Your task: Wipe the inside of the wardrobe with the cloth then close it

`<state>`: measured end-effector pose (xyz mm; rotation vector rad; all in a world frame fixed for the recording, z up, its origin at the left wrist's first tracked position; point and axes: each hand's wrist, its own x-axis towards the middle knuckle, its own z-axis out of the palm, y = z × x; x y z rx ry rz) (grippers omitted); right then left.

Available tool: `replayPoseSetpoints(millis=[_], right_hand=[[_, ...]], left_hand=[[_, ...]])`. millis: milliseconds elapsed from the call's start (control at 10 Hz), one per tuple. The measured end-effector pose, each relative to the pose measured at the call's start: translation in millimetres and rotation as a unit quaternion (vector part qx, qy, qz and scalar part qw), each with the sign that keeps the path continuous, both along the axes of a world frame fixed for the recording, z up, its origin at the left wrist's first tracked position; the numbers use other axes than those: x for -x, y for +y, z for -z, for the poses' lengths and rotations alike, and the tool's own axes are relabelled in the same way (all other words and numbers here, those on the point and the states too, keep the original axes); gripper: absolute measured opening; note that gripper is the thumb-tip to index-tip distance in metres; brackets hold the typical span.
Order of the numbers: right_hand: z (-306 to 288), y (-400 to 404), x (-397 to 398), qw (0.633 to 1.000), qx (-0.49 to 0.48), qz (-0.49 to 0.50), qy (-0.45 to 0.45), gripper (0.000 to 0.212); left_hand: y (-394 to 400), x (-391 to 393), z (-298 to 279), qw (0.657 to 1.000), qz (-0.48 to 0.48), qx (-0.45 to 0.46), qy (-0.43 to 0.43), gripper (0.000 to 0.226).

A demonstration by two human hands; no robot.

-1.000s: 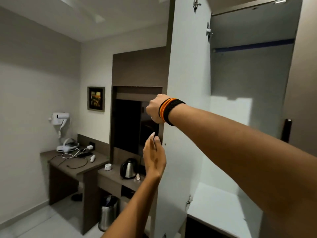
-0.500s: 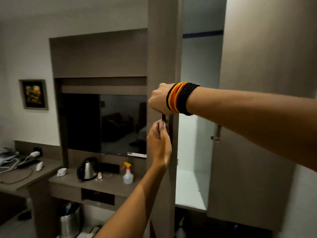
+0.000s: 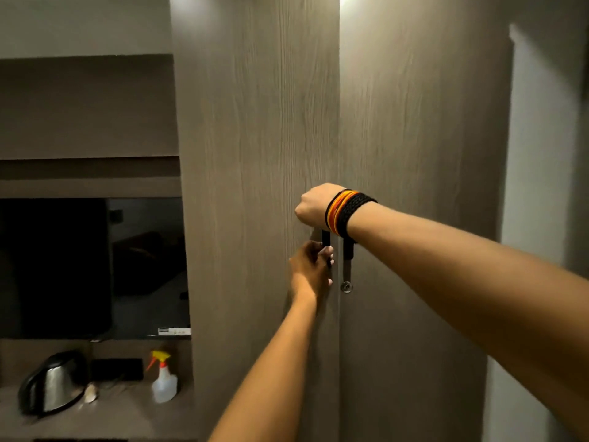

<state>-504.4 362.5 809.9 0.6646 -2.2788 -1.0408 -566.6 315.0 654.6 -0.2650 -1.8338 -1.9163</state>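
The wardrobe fills the middle of the view, its two grey-brown wood-grain doors, the left door and the right door, meeting at a thin seam. My left hand grips the lower part of the left door's black bar handle. My right hand, with orange and black bands on the wrist, is closed around the top of the same handle. The right door's black handle hangs free beside it. No cloth is in view, and the wardrobe's inside is hidden.
To the left, a dark TV screen sits in a recess. On the counter below it stand a steel kettle and a clear spray bottle with an orange and yellow trigger. A pale wall borders the wardrobe's right side.
The left door has swung from wide open to flush with the right door, hiding the white interior. Both hands stayed on its handle, and my view has turned to face the doors.
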Motion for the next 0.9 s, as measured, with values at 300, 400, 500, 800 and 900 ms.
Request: replayPoseSetpoints(millis=[300, 400, 500, 800, 900], right_hand=[[3, 7, 64, 1.0, -0.001, 0.024, -0.002, 0.03], [8, 10, 78, 1.0, -0.006, 0.026, -0.003, 0.027], [6, 15, 90, 1.0, 0.006, 0.007, 0.006, 0.025], [54, 66, 106, 0.979, 0.112, -0.129, 0.112, 0.033], [108, 91, 107, 0.921, 0.313, -0.131, 0.19, 0.053]], left_hand=[[14, 77, 8, 0.988, -0.109, 0.106, 0.033, 0.032], [16, 85, 5, 0.987, -0.111, 0.11, 0.028, 0.013], [19, 92, 6, 0.992, -0.102, 0.076, 0.021, 0.013], [18, 51, -6, 0.977, -0.187, 0.09, 0.046, 0.024], [17, 33, 6, 0.923, -0.275, 0.224, 0.152, 0.028]])
